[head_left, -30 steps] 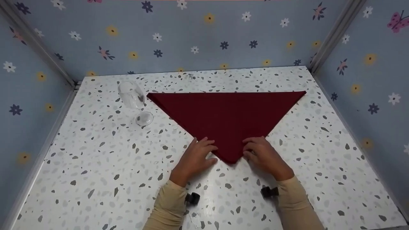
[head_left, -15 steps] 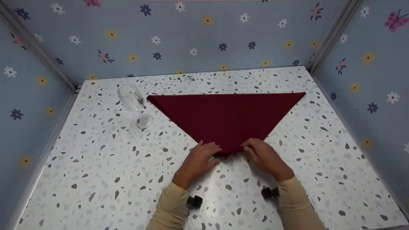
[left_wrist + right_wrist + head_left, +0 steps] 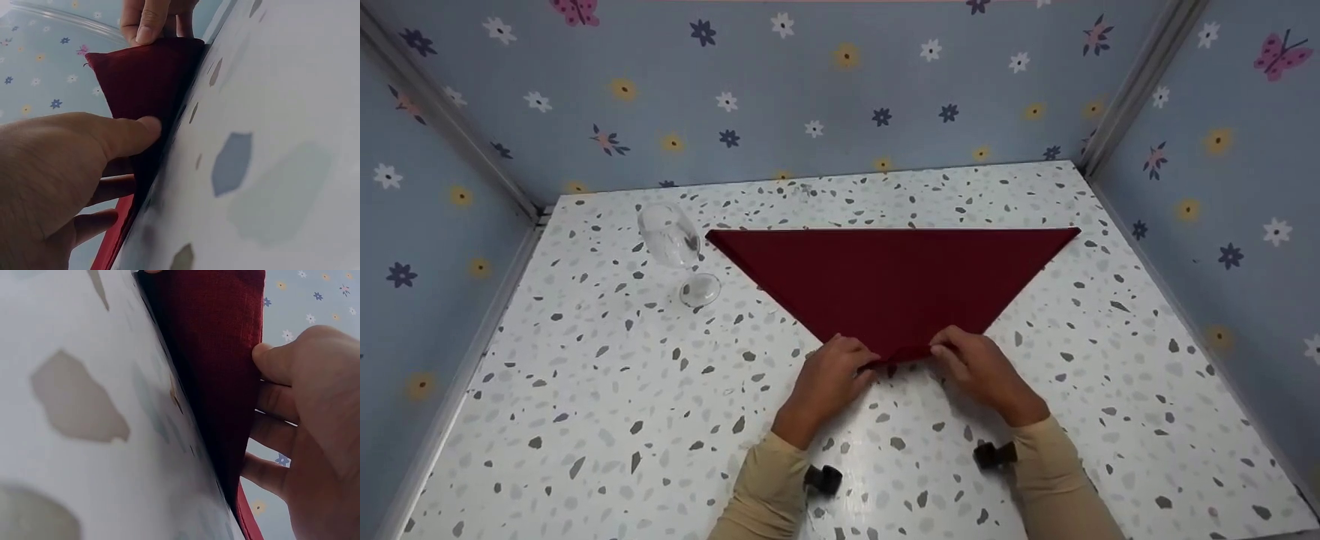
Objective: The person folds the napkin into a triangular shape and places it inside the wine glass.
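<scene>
My left hand [image 3: 826,379] is closed on the red cloth [image 3: 892,281] at the left of its near end, thumb laid over the face of the fabric and fingers behind it. My right hand [image 3: 979,367] pinches the same near end at the right, thumb on the edge and fingers behind. Both grips are confirmed in the wrist views. Between my hands the near end stands raised off the table [image 3: 585,375], with a dark strip along its foot.

The cloth lies in front of me on the table, spread as a broad triangle: long straight side at the far end, one sharp corner to each side, slanting sides narrowing toward my hands. The fabric between looks flat.

On the near side of the cloth are my two tan sleeves [image 3: 769,484], with a small black camera [image 3: 826,480] at the left wrist and a matching black camera [image 3: 988,454] at the right one.

Just beyond the cloth's left corner is a clear stemmed glass [image 3: 669,238], upright on its foot and not touching the fabric. The table is white with grey flecks. Past the cloth's far side rises a blue wall [image 3: 780,82] printed with flowers.
</scene>
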The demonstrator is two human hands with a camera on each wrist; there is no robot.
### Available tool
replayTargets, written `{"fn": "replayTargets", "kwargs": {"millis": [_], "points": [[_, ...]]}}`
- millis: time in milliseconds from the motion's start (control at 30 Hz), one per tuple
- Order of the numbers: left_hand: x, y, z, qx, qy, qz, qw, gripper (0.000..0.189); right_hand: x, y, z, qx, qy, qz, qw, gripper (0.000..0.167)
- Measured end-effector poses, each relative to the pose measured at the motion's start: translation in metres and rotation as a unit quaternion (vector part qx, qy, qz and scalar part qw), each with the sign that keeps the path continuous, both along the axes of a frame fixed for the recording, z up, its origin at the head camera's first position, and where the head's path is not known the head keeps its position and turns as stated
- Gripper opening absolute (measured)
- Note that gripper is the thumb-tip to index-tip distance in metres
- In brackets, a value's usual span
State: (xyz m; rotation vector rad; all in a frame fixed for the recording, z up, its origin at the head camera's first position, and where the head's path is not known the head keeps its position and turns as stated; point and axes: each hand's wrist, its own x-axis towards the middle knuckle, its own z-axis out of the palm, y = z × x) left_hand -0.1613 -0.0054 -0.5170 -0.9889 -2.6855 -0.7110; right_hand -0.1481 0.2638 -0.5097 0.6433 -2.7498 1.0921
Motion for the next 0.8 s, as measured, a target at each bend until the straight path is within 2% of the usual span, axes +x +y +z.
{"fn": "replayTargets", "kwargs": {"millis": [133,333,600,800], "points": [[0.0003,0.0011,0.0003,0.012,0.003,0.014,0.9998,0.016,-0.0003,0.0007,-0.002,-0.015,-0.016,-0.007,0.9997,0.013],[-0.0002,0.0016,0.0002,0.026,-0.002,0.029,0.9992,0.019,-0.0007,0.0017,-0.0014,-0.025,-0.03,-0.024,0.999,0.018],[0.0004,0.0017,-0.0014,0.055,-0.041,0.062,0.9957,0.022,0.0008,0.0057,-0.0023,-0.013,-0.023,-0.014,0.9996,0.024],[-0.0007,0.0024,-0.003,0.076,-0.059,0.085,0.9918,0.022,-0.0008,0.005,-0.0019,-0.006,-0.013,-0.024,0.9996,0.021]]}}
